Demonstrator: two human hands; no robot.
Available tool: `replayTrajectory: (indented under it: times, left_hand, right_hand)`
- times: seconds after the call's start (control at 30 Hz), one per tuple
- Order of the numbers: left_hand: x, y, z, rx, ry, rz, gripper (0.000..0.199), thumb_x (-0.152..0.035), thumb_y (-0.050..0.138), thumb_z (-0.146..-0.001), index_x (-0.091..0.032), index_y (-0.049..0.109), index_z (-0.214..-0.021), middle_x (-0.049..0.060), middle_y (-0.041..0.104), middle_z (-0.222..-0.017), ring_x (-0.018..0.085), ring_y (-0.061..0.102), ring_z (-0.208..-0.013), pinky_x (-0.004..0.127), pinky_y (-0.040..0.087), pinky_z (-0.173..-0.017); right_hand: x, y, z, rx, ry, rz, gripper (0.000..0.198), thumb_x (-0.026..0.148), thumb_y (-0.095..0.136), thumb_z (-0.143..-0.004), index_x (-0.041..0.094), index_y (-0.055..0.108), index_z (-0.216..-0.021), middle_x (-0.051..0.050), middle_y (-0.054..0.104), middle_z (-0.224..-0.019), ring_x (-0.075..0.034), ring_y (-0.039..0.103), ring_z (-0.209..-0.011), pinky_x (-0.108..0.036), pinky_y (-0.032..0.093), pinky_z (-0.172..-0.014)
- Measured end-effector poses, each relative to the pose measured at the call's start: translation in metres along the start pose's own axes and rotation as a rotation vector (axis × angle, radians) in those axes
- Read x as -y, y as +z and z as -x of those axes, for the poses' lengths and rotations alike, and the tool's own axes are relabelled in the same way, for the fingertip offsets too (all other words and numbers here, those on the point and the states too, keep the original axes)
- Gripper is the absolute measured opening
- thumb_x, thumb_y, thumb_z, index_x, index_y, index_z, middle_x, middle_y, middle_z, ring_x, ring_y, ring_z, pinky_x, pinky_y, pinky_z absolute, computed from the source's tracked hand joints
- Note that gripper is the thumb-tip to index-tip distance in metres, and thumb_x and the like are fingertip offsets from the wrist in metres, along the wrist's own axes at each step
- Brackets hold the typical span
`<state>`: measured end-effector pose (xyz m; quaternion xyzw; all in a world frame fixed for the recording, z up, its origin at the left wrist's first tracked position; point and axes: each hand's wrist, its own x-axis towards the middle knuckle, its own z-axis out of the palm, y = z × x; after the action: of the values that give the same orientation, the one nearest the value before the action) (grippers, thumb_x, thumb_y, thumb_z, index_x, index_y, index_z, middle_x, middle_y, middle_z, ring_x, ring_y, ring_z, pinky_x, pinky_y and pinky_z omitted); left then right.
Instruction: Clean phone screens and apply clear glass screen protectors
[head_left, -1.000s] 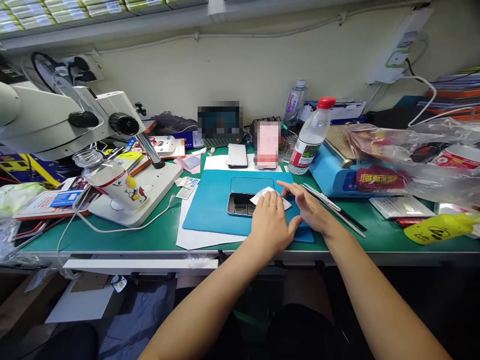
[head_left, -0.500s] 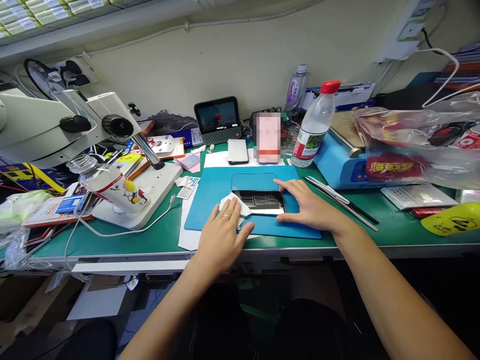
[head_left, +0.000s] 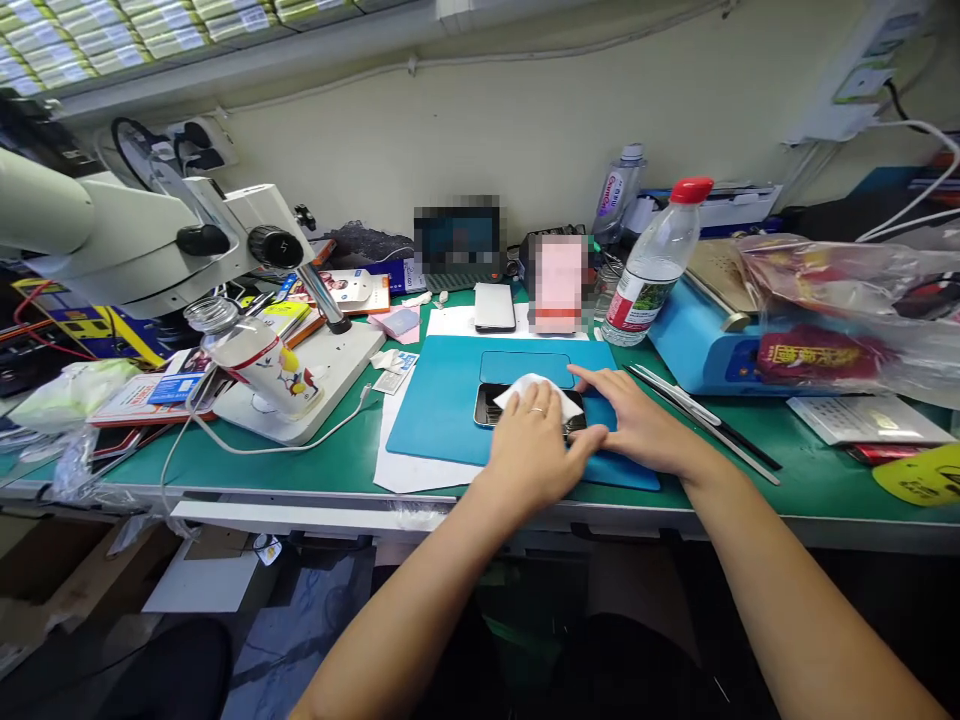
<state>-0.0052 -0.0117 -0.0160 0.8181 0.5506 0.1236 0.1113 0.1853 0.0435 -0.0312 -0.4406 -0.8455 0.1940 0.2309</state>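
Microscope: a bulky off-white microscope (head_left: 97,235) with black knobs stands at the far left of the green table (head_left: 337,460).
Glass bottle: a clear glass bottle with a fruit print (head_left: 259,365) leans over the microscope's pale base.
Mat: a flat blue rectangular mat (head_left: 442,400) carries the work.
Device: a dark, flat phone-like device with a bright metal rim (head_left: 487,405) lies on the mat, just below a thin black-edged clear panel (head_left: 525,368).
Left hand: the left hand (head_left: 532,450) lies flat, fingers side by side, thumb apart, pressing a folded white cloth (head_left: 568,403) onto the device.
Wiping, as it appears: even, light pressure from flat fingers would suit it best; keep the cloth under every fingertip and off the panel.
Right hand: the right hand (head_left: 637,415) stands with thumb and fingers spread around the device's right end; contact cannot be told. Steadying only the rim seems wise.
Rods: slim black and white rods (head_left: 697,420) lie right of the mat, near the right wrist.
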Motion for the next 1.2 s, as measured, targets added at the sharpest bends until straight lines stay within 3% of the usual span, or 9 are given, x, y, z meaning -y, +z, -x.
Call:
replayTrajectory:
  times: [0.13,0.23,0.33,0.47,0.67,0.8,0.93,1.03,1.2]
  left_hand:
    - [-0.020,0.006,0.005,-0.025,0.062,0.047,0.084,-0.065,0.026,-0.105,0.000,0.035,-0.156,0.018,0.033,-0.164,0.030,0.025,-0.155,0.045,0.021,-0.128]
    - [-0.016,0.005,0.020,-0.046,0.098,0.053,0.079,-0.065,0.024,-0.105,-0.004,0.041,-0.154,0.015,0.039,-0.162,0.027,0.028,-0.155,0.047,0.018,-0.129]
    - [0.005,0.000,0.036,-0.044,0.113,0.014,0.076,-0.064,0.022,-0.106,-0.009,0.042,-0.154,0.013,0.040,-0.161,0.025,0.031,-0.154,0.049,0.018,-0.129]
    - [0.043,-0.010,0.052,-0.042,0.022,-0.089,0.068,-0.058,0.023,-0.108,-0.011,0.042,-0.154,0.013,0.038,-0.162,0.024,0.032,-0.153,0.051,0.021,-0.128]
    - [0.073,-0.026,0.047,-0.049,-0.066,-0.207,0.059,-0.050,0.026,-0.109,-0.012,0.049,-0.148,0.013,0.050,-0.156,0.032,0.027,-0.155,0.057,0.021,-0.125]
    - [0.057,-0.022,0.027,-0.048,-0.007,-0.205,0.060,-0.051,0.029,-0.109,-0.009,0.049,-0.147,0.015,0.048,-0.157,0.034,0.029,-0.153,0.055,0.022,-0.125]
    - [0.017,-0.008,0.004,-0.045,0.109,-0.101,0.066,-0.056,0.029,-0.108,-0.007,0.049,-0.147,0.018,0.049,-0.155,0.033,0.039,-0.148,0.047,0.032,-0.121]
    - [-0.011,0.000,-0.010,-0.029,0.158,-0.062,0.076,-0.061,0.029,-0.106,0.000,0.048,-0.147,0.021,0.048,-0.155,0.033,0.038,-0.149,0.044,0.032,-0.122]
    - [-0.023,0.009,0.000,-0.041,0.137,-0.031,0.085,-0.066,0.033,-0.104,0.004,0.041,-0.151,0.023,0.040,-0.159,0.033,0.033,-0.152,0.042,0.028,-0.125]
  right_hand:
    - [-0.003,0.002,-0.001,-0.018,-0.017,0.019,0.077,0.059,0.065,-0.084,0.026,0.045,-0.151,-0.011,0.065,-0.117,-0.036,0.057,-0.113,-0.059,0.045,-0.105]
    - [0.000,0.000,-0.001,-0.002,-0.011,0.021,0.079,0.062,0.064,-0.084,0.027,0.046,-0.151,-0.011,0.065,-0.118,-0.036,0.057,-0.115,-0.058,0.046,-0.104]
    - [0.002,-0.001,-0.001,0.001,0.012,0.019,0.088,0.071,0.067,-0.078,0.027,0.047,-0.151,-0.012,0.065,-0.121,-0.037,0.057,-0.117,-0.058,0.046,-0.105]
    - [0.002,-0.001,0.000,0.015,0.048,0.018,0.094,0.076,0.069,-0.073,0.029,0.046,-0.152,-0.012,0.064,-0.123,-0.039,0.055,-0.121,-0.060,0.045,-0.106]
    - [0.004,-0.003,0.002,0.028,0.048,0.018,0.094,0.075,0.069,-0.074,0.031,0.045,-0.153,-0.011,0.063,-0.126,-0.040,0.053,-0.124,-0.060,0.044,-0.107]
    - [0.007,-0.004,0.001,0.032,0.062,0.007,0.094,0.073,0.071,-0.074,0.028,0.045,-0.153,-0.012,0.063,-0.123,-0.039,0.054,-0.121,-0.059,0.044,-0.107]
    - [0.004,-0.001,0.000,0.026,0.034,-0.004,0.093,0.067,0.071,-0.077,0.025,0.042,-0.155,-0.013,0.063,-0.119,-0.038,0.056,-0.116,-0.059,0.045,-0.105]
    - [-0.003,0.003,-0.001,-0.010,0.012,-0.003,0.087,0.059,0.068,-0.080,0.023,0.041,-0.155,-0.013,0.063,-0.119,-0.037,0.057,-0.113,-0.059,0.045,-0.104]
    - [0.000,0.002,0.001,0.002,-0.003,0.018,0.083,0.049,0.067,-0.083,0.026,0.037,-0.157,-0.011,0.062,-0.119,-0.036,0.056,-0.113,-0.058,0.045,-0.105]
